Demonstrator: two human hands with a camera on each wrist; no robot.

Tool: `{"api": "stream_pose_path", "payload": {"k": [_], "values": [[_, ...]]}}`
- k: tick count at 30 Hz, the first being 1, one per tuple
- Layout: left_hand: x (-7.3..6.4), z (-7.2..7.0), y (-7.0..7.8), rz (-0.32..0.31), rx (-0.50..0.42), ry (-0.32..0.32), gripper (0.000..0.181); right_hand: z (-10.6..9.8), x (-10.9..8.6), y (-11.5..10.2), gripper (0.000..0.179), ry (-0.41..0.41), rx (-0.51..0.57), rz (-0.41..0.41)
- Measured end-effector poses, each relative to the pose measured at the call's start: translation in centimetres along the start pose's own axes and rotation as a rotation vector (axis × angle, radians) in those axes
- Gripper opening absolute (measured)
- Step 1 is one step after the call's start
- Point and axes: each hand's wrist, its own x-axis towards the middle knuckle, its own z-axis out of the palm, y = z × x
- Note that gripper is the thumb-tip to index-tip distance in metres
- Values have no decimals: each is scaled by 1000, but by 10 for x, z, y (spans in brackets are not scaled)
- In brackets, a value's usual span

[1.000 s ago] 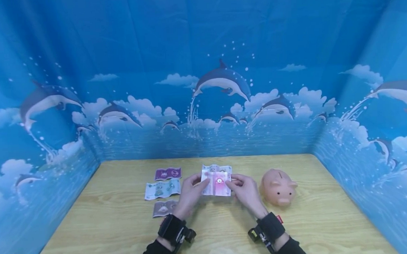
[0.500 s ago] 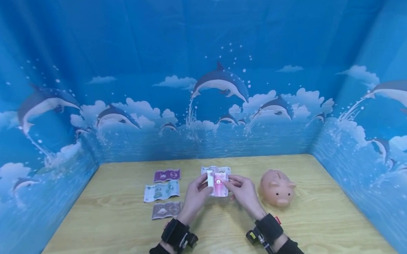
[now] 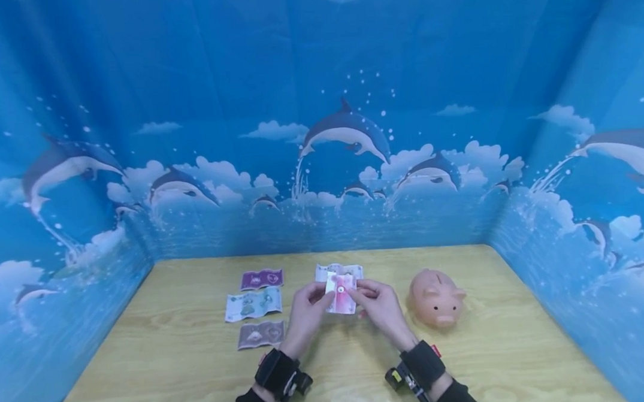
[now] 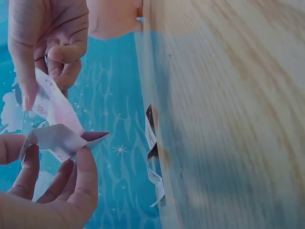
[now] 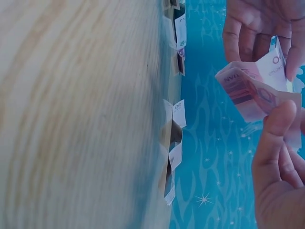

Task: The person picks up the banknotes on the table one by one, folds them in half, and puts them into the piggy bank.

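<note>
Pink banknote (image 3: 342,298), visible length fore-and-aft

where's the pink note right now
In the head view, the pink note is at lower centre, pinched by the left hand and right hand, left of the piggy bank.

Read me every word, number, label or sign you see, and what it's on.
"UAN", not upright, on the held pink banknote.
"0", on the same banknote's pale part.
Too small or blurred to read: its remaining print, the other banknotes, the red tag.
</note>
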Motion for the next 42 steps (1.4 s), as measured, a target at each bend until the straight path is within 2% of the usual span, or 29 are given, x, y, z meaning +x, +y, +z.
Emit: {"api": "stream_pose_path", "payload": {"k": [6,14,21,29,33,38,42], "values": [[2,0,-3,-4,37,28,24,5,2,2,42,-16,27,-8],[0,0,-1,47,49,27,25,6,3,0,37,-71,40,-9],[-4,6,2,108,59,36,25,6,3,0,38,-81,40,-14],[-6,8,-1,192,205,58,25,7,3,3,39,-80,48,-19],[-8,9,-1,208,282,39,30,8,3,3,39,-77,57,-27],[-9,12,-4,233,332,17,32,8,4,3,41,-87,66,-50],[-8,13,-6,277,359,-7,34,7,3,4,44,-102,57,-66]]}}
